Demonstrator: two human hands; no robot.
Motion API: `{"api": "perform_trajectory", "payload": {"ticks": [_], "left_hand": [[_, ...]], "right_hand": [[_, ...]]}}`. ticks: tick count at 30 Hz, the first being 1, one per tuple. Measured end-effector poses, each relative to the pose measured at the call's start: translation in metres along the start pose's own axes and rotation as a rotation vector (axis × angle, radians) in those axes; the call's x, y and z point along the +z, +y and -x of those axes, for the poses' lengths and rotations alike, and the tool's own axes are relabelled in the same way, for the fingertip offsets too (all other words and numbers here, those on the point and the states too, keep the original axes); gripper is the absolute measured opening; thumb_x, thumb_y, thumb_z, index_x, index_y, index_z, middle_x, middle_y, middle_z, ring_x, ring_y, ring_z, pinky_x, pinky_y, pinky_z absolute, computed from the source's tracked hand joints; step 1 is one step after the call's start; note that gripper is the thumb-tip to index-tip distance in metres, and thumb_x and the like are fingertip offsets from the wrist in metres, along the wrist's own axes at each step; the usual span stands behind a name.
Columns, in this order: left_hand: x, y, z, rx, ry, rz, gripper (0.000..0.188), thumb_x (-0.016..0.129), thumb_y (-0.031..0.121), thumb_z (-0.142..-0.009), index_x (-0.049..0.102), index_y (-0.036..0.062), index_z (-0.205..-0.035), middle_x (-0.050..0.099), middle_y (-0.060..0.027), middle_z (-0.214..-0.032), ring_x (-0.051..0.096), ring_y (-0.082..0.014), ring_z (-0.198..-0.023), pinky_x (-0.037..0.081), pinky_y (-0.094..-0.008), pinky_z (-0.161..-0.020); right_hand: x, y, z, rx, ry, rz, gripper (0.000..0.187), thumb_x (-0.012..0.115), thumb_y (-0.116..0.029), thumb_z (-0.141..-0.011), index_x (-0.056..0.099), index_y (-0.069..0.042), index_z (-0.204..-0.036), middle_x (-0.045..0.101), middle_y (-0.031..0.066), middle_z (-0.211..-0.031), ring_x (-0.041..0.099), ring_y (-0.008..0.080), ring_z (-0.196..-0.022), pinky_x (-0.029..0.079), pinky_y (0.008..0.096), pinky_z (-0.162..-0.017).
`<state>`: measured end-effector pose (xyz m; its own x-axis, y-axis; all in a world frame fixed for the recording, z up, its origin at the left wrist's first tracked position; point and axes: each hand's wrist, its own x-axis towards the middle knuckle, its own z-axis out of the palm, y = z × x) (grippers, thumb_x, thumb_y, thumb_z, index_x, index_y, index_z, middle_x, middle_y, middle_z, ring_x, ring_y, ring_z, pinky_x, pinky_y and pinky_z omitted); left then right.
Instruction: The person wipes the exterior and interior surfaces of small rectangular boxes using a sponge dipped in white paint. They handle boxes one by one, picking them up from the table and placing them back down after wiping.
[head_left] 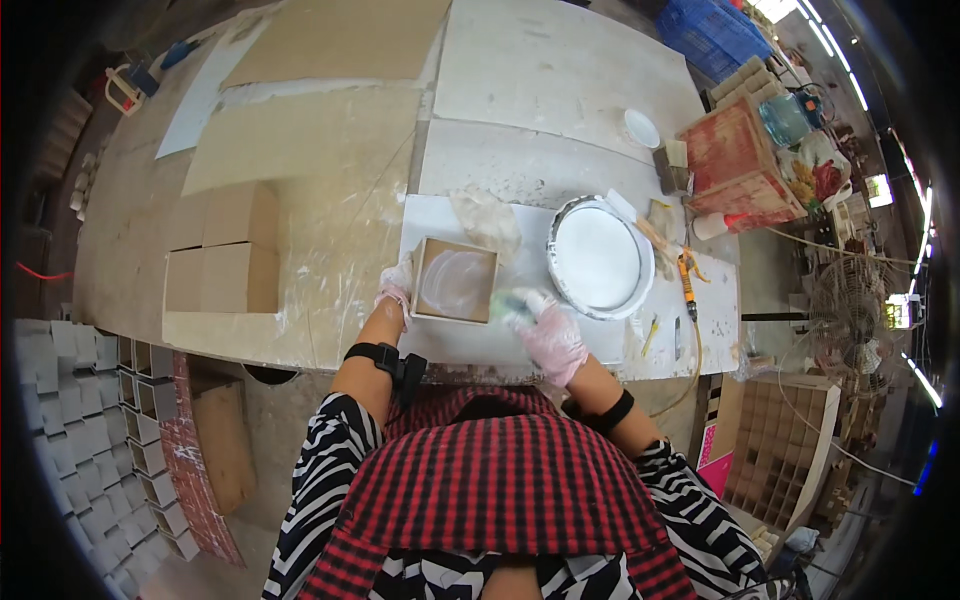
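Observation:
A small open square box stands on the white board in front of me, its inside smeared with white. My left hand, in a thin whitish glove, grips the box's left wall; its fingertips are partly hidden. Just right of the box, my right hand, gloved and whitened, closes on a pale green sponge. The sponge is a little blurred and close to the box's right wall. A round tub of white paint, its rim crusted, stands beyond my right hand. Behind the box lies a crumpled pale cloth.
Several brown boxes stand at the left. A brush rests by the tub's rim, with an orange air gun and hose beside it. A white bowl and a reddish crate are at the far right. Stacked white boxes stand lower left.

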<state>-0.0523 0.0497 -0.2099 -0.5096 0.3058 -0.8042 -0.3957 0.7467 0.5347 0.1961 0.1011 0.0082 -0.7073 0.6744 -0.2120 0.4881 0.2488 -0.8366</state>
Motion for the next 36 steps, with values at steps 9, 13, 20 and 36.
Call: {"api": "perform_trajectory", "payload": {"ticks": [9,13,20,36], "left_hand": [[-0.006,0.042,0.079,-0.108,0.025,0.029,0.075,0.047,0.058,-0.078,0.051,-0.0043,-0.120,0.052,-0.0267,-0.120,0.049,-0.0440,-0.111,0.039,-0.0495,-0.089],[-0.001,0.015,0.025,-0.047,0.032,0.003,0.075,0.044,0.059,-0.080,0.050,-0.0033,-0.121,0.051,-0.0262,-0.121,0.049,-0.0435,-0.112,0.039,-0.0510,-0.088],[0.007,0.000,0.005,0.047,0.027,-0.021,0.072,0.044,0.059,-0.082,0.055,-0.0041,-0.115,0.058,-0.0227,-0.112,0.055,-0.0370,-0.103,0.041,-0.0454,-0.085],[0.005,0.007,0.026,0.010,0.036,0.104,0.066,0.048,0.054,-0.081,0.060,-0.0068,-0.104,0.065,-0.0185,-0.091,0.059,-0.0311,-0.086,0.044,-0.0441,-0.073]], "right_hand": [[0.014,-0.036,-0.014,-0.242,-0.236,0.571,0.023,0.055,-0.026,-0.083,0.058,-0.021,-0.105,0.055,0.0122,-0.095,0.060,0.0294,-0.087,0.049,0.0400,-0.074],[0.014,-0.021,-0.014,-0.283,-0.391,0.710,0.024,0.055,-0.025,-0.083,0.058,-0.017,-0.106,0.057,0.0123,-0.094,0.061,0.0281,-0.086,0.048,0.0395,-0.076],[0.015,-0.048,-0.065,-0.020,-0.103,0.290,0.032,0.055,-0.036,-0.083,0.062,-0.013,-0.103,0.061,0.0154,-0.097,0.060,0.0301,-0.091,0.047,0.0402,-0.079],[0.039,-0.045,-0.090,0.150,-0.544,0.031,0.037,0.053,-0.030,-0.085,0.057,-0.002,-0.109,0.062,0.0097,-0.091,0.056,0.0153,-0.080,0.045,0.0303,-0.071]]}}
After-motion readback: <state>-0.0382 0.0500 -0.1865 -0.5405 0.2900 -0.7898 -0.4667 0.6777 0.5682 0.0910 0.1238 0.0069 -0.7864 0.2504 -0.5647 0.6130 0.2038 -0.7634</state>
